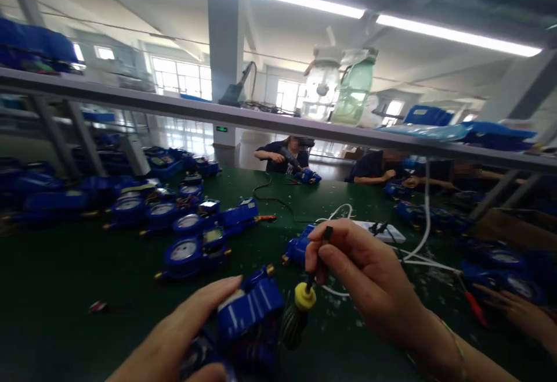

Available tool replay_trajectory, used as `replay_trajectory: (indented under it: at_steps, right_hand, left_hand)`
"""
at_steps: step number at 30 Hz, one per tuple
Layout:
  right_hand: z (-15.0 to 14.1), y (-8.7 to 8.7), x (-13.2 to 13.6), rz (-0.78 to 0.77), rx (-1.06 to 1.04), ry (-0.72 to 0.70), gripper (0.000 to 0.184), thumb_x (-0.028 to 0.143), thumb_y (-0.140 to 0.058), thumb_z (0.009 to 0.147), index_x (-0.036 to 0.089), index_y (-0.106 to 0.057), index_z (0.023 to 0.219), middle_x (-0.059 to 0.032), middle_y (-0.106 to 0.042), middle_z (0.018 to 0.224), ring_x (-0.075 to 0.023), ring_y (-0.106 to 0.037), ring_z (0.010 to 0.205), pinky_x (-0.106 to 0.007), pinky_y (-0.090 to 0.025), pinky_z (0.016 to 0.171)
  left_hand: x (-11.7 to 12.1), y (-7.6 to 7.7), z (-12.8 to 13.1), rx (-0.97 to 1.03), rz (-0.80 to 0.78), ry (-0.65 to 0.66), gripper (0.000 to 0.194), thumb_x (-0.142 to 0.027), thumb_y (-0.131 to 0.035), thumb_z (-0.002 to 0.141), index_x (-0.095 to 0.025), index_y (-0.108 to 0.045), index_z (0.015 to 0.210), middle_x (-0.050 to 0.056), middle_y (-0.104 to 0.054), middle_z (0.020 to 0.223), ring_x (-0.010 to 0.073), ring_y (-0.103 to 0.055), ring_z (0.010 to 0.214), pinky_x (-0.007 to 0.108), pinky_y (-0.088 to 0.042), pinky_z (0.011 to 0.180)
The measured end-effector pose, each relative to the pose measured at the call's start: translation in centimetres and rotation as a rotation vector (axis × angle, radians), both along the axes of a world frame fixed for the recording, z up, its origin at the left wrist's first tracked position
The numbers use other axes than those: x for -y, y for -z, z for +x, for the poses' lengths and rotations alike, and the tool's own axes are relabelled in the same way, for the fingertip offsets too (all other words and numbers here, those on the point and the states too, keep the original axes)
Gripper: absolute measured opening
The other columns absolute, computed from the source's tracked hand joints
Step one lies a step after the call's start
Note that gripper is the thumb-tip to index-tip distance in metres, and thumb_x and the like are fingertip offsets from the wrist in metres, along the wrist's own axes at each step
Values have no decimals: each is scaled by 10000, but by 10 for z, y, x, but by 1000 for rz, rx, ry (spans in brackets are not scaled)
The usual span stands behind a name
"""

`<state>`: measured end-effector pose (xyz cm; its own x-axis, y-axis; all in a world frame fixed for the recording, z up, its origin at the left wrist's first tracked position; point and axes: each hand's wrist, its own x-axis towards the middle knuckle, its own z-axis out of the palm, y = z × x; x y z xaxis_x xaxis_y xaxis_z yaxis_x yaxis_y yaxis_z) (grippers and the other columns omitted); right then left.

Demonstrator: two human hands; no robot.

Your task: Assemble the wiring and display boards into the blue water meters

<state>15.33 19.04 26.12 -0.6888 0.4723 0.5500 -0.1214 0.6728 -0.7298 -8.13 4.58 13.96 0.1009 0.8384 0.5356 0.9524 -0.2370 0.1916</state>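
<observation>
Your left hand lies flat against the blue meter at 6 o'clock on the green surface. Your right hand, fingers pinched on a screwdriver, hangs at the meter's 2 o'clock, tool tilted steeply, handle end lowest, just beside the housing.

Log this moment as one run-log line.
left hand: resting on blue meter | right hand: gripping soldering iron, tip down beside meter | surface: green table | nearby: more blue meters
</observation>
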Motion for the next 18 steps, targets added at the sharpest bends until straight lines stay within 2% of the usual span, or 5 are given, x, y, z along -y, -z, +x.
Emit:
replay_trajectory:
  at_steps: [3,7,11,15,18]
  right_hand:
    - [-40,-1,47,-235,-108,-138,76,218,-503,964,232,-576,979,36,-643,797,-69,-601,655,-165,-515,591]
    - [-61,27,71,-112,-104,-77,278,253,-532,964,318,-555,1234,11,-634,1178,-103,-614,1025,-231,-511,902]
    - [-64,81,92,-76,155,-121,602,290,-583,925,341,-316,1462,-43,-431,1473,-191,-481,1277,-379,-395,1092]
    - [-75,119,119,-215,130,-214,580,255,-561,925,315,-333,1456,-73,-495,1426,-221,-493,1285,-375,-432,1056]
    - [-66,122,122,-206,56,-111,405,306,-496,962,347,-445,1361,-50,-611,1265,-196,-641,1066,-297,-535,893]
  left_hand:
    - [12,-29,23,452,-287,221,537,-500,-565,902,-282,-433,1376,70,-643,1235,259,-630,1072,335,-550,870]
    - [16,-33,28,973,-198,378,242,-415,-441,991,-212,-542,906,6,-565,797,151,-566,753,253,-496,715]
    - [33,-14,11,1187,103,404,255,-470,-429,991,-237,-516,934,38,-559,1213,215,-387,1322,339,-306,1123]
    - [47,-9,3,1175,-29,411,338,-550,-346,985,-274,-526,1064,16,-359,1518,237,-260,1442,382,-274,1168]
    - [53,-8,-6,1089,-149,457,400,-560,-364,973,-306,-476,1260,49,-363,1522,274,-306,1428,434,-340,1145]
